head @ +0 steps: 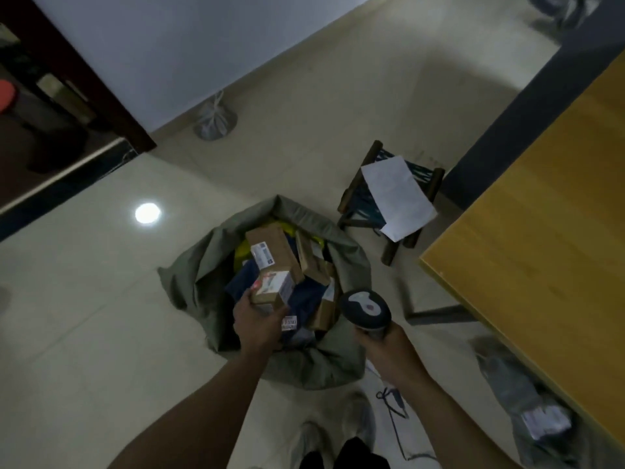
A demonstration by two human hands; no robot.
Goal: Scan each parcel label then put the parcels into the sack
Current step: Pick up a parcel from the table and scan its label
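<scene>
Pale tile floor [84, 316], sack [203, 265] slumped open on it, mouth wide for easy drops. Over sack's near rim: left hand [258, 321] gripping parcel [272, 287], label up. Just right of sack: right hand [385, 346] clenched round scanner [367, 308] — aimed sackward, likely mid-scan.

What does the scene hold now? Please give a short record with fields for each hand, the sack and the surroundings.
sack: grey sack, open on the floor, several parcels inside
left: left hand grips a small labelled box above the sack mouth
right: right hand grips a scanner
nearby: stool with a white sheet on it; wooden table
</scene>
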